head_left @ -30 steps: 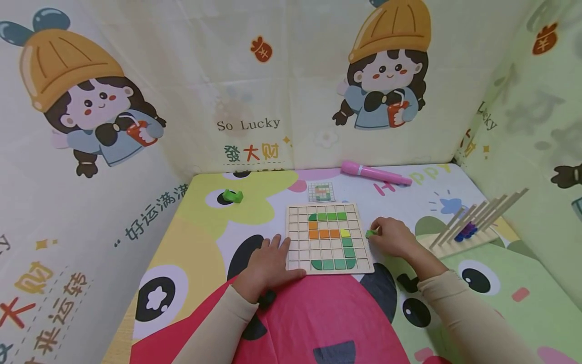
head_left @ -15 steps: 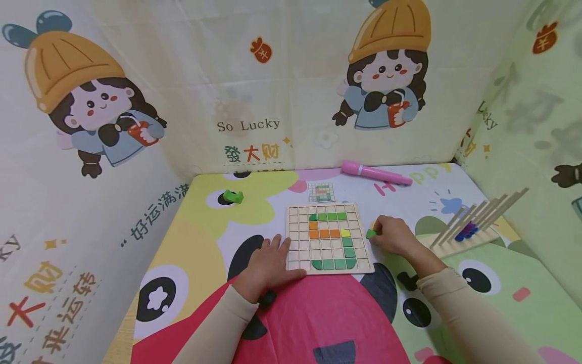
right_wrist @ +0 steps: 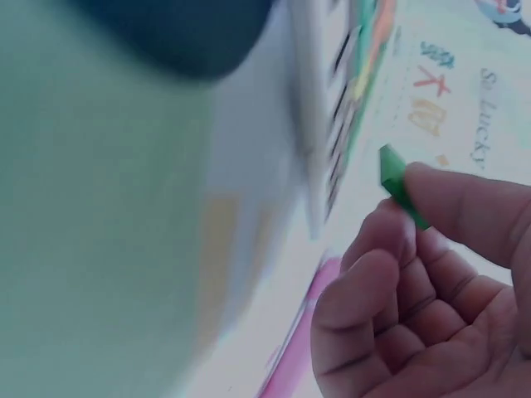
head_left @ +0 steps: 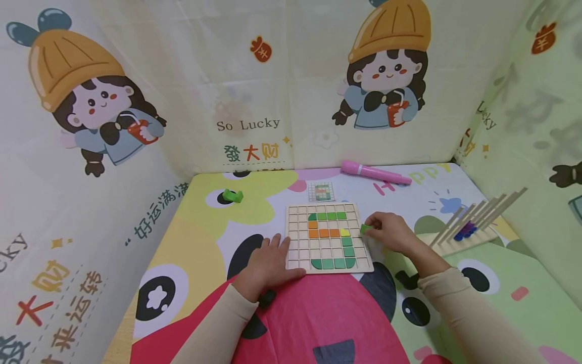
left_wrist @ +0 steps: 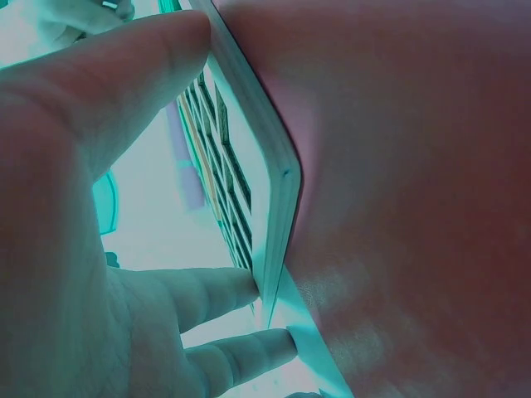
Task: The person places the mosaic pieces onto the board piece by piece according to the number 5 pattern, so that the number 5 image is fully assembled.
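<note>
A square wooden grid board lies on the table, its tiles in green, orange and yellow forming a pattern like a figure 5. My left hand rests at the board's near left corner; in the left wrist view its straight fingers touch the board's edge. Just off the board's right side, my right hand pinches a small green tile between thumb and fingers. Part of that tile is covered by the fingertips.
Behind the board lies a small pattern card. A pink marker is at the back, and green pieces sit at the back left. To the right stands a wooden peg rack with blue and purple beads.
My right hand has shifted slightly left and away from me, bringing the green tile to the board's right edge. The left hand stays in place.
</note>
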The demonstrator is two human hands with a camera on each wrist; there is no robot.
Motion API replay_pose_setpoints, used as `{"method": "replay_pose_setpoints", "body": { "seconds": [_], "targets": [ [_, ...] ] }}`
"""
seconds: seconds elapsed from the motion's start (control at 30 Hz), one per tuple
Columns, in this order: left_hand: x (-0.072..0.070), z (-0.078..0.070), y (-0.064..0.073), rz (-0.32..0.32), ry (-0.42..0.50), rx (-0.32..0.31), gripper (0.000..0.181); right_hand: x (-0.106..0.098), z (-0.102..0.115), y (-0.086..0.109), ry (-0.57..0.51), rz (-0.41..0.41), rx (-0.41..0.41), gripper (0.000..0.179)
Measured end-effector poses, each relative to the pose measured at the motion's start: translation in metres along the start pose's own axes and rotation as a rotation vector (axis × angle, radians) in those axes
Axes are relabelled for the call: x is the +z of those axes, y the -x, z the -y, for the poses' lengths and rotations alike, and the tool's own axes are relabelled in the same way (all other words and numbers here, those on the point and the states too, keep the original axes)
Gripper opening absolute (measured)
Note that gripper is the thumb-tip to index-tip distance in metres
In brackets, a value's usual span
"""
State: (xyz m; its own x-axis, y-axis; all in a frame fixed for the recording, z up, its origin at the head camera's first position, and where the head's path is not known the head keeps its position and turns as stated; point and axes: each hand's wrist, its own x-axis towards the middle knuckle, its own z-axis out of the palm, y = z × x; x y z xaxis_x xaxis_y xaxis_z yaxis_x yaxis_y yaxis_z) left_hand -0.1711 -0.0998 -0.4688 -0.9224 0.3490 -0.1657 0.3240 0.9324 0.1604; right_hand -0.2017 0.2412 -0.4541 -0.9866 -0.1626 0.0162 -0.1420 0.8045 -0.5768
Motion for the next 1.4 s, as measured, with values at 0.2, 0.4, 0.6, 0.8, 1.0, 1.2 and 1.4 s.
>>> {"method": "replay_pose_setpoints", "body": {
  "seconds": [0.2, 0.4, 0.6, 0.8, 1.0, 1.2, 1.4],
  "targets": [
    [0.000, 0.001, -0.001, 0.001, -0.002, -0.001, 0.103, 0.017, 0.026, -0.004, -0.164, 0.108, -0.054, 0.012],
    [-0.001, 0.000, -0.001, 0.018, 0.000, -0.009, 0.103, 0.044, 0.055, -0.009, -0.184, 0.184, -0.137, 0.007],
    [-0.003, -0.001, 0.000, 0.008, -0.017, 0.003, 0.102, 0.057, 0.077, -0.013, -0.157, 0.198, -0.160, 0.003],
    [-0.001, -0.001, -0.001, -0.004, -0.029, 0.011, 0.102, 0.066, 0.088, -0.015, -0.116, 0.214, -0.138, 0.002],
    [0.000, -0.001, 0.000, -0.014, -0.028, 0.012, 0.102, 0.071, 0.092, -0.015, -0.065, 0.208, -0.113, 0.008],
    [0.000, 0.000, 0.000, -0.018, -0.030, 0.007, 0.102, 0.073, 0.094, -0.015, -0.036, 0.200, -0.119, 0.009],
    [-0.001, 0.001, 0.000, -0.010, -0.027, 0.004, 0.102, 0.079, 0.098, -0.015, 0.047, 0.184, -0.112, 0.012]
  ]
}}
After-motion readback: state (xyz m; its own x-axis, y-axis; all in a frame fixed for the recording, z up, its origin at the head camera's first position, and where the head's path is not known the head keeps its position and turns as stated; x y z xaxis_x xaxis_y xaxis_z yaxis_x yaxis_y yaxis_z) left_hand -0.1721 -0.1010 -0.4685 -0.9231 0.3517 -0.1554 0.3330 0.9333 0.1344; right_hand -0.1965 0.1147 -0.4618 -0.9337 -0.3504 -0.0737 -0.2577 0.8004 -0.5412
